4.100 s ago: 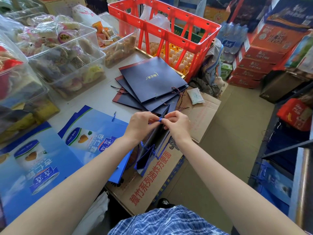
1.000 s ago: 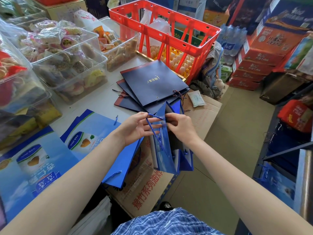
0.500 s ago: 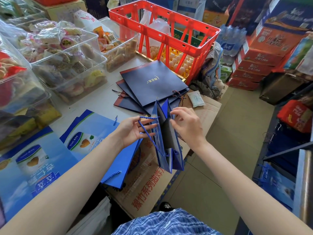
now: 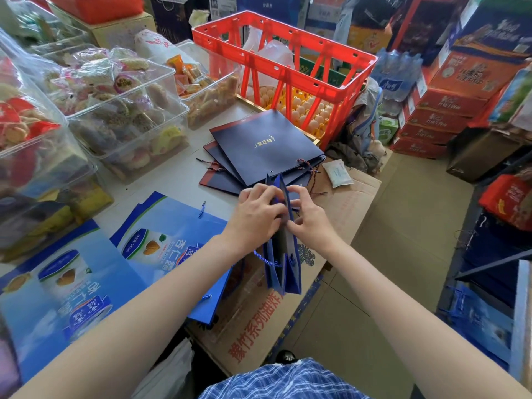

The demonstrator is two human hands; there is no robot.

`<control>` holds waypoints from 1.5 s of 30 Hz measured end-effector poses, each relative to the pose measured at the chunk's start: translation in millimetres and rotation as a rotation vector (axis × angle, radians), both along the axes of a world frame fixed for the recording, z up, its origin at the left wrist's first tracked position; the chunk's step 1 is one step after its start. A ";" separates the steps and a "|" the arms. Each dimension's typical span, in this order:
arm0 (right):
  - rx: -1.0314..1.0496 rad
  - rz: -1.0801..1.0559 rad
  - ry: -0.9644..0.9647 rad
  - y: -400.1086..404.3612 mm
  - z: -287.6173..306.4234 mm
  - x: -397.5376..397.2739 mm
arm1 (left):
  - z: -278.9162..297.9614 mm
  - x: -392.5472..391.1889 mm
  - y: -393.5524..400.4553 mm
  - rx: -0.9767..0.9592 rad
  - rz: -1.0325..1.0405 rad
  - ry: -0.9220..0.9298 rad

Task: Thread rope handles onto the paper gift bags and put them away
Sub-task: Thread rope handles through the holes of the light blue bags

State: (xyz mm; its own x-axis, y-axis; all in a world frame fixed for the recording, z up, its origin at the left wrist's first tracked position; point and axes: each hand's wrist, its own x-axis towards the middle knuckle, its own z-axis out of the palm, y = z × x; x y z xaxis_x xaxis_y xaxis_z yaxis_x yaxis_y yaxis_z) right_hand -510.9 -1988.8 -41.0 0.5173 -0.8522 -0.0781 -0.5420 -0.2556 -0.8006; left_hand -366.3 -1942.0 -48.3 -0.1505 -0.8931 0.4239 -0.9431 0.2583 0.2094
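Two hands meet at the top of a folded blue gift bag [image 4: 283, 254] held upright off the desk's [image 4: 178, 174] near right edge, above a flattened cardboard box [image 4: 259, 326]. Left hand [image 4: 256, 210] grips the bag's upper edge from the left; right hand [image 4: 306, 217] pinches it from the right with curled fingers. A blue rope handle [image 4: 263, 259] loops out lower down. Navy gift bags [image 4: 264, 148] lie stacked at the desk's far right edge beside a red crate [image 4: 288, 61]; printed blue bags [image 4: 161, 240] lie flat along the near edge.
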 end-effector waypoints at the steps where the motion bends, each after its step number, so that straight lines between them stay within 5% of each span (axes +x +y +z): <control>1: -0.015 0.013 0.004 1.1 -0.5 -0.5 | -4.5 2.1 -0.9 0.011 0.053 -0.065; 7: 0.013 0.023 0.041 -2.0 1.9 -7.7 | -1.9 18.7 1.9 0.132 0.302 -0.326; 14: 0.101 0.051 0.045 7.6 -1.0 -4.3 | 5.1 -0.3 0.3 0.387 0.306 0.035; 24: 0.182 0.089 0.036 14.0 -5.8 -11.0 | 4.2 -2.7 -2.5 0.517 0.272 -0.018; 33: 0.166 0.148 0.063 15.2 -4.6 -4.9 | -1.0 9.2 0.6 0.600 0.322 0.228; 39: 0.176 0.173 0.115 9.2 -4.6 -4.8 | 1.4 19.8 5.8 0.649 0.239 0.224; 45: 0.325 0.236 0.164 7.3 -1.3 0.5 | -3.0 16.8 24.7 0.368 0.377 0.545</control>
